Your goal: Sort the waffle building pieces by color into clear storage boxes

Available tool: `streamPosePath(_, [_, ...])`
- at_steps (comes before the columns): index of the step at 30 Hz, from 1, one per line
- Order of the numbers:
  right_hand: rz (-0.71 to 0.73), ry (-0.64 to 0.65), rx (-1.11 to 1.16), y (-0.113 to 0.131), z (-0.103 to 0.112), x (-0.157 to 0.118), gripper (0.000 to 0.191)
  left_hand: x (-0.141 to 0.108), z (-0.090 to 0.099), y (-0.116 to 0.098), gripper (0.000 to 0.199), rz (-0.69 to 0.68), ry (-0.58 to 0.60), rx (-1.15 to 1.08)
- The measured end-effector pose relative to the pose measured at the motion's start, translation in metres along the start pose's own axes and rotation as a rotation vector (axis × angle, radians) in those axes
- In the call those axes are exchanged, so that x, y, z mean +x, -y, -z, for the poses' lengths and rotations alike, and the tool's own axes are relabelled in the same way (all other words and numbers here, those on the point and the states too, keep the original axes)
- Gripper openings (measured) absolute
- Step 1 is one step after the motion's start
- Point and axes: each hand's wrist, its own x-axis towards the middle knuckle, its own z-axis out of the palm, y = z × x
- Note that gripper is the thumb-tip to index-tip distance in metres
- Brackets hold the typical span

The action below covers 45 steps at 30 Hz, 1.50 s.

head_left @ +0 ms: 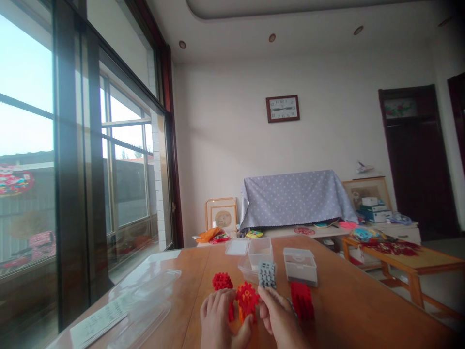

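At the left of the frame stands the window (82,194), and at the lower left a written sheet (100,322) lies on my surface (196,286) beside clear plastic lids (145,300). Near the middle, the red gear cluster (222,281) sits just beyond my left hand (220,317), which hides its lower part. That hand's fingers are bent and its thumb stands apart, next to the red gear (247,298); I cannot tell whether it presses on it. The gear is at the lower centre, with orange pieces (241,315) showing under it. My right hand (279,315) pinches its right edge between thumb and finger. Straight beyond, the grey gear stack (267,275) stands in front of an open clear box (260,249), blocking its lower right corner, and a flat pale lid (238,246) lies to that box's left. Further right come another clear box (300,266) and, nearer me, the red stack (302,300), close beside my right hand. At the right edge, off my surface, a low wooden bench (417,264) carries red items (394,247)
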Motion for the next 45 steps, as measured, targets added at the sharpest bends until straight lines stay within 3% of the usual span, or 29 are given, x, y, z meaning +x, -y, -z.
streamPosePath(8, [0.121, 0.039, -0.124, 0.009, -0.002, -0.016, 0.054, 0.013, 0.023, 0.007, 0.035, 0.311, -0.023, 0.098])
streamPosePath(17, [0.241, 0.019, -0.176, 0.009, 0.008, -0.015, 0.047, 0.045, 0.031, 0.026, 0.046, 0.652, 0.175, 0.213])
streamPosePath(25, [0.234, -0.012, -0.232, 0.006, 0.012, -0.011, 0.05, 0.066, 0.024, 0.033, 0.043, 0.638, 0.318, 0.344])
streamPosePath(33, [0.223, -0.016, -0.236, 0.006, 0.013, -0.009, 0.053, 0.058, 0.01, 0.036, 0.04, 0.582, 0.34, 0.421])
streamPosePath(38, [0.216, -0.011, -0.236, 0.01, 0.01, -0.011, 0.053, 0.053, 0.011, 0.036, 0.05, 0.551, 0.307, 0.38])
streamPosePath(45, [0.223, 0.009, -0.24, 0.008, 0.01, -0.009, 0.051, 0.056, -0.001, 0.033, 0.07, 0.589, 0.394, 0.267])
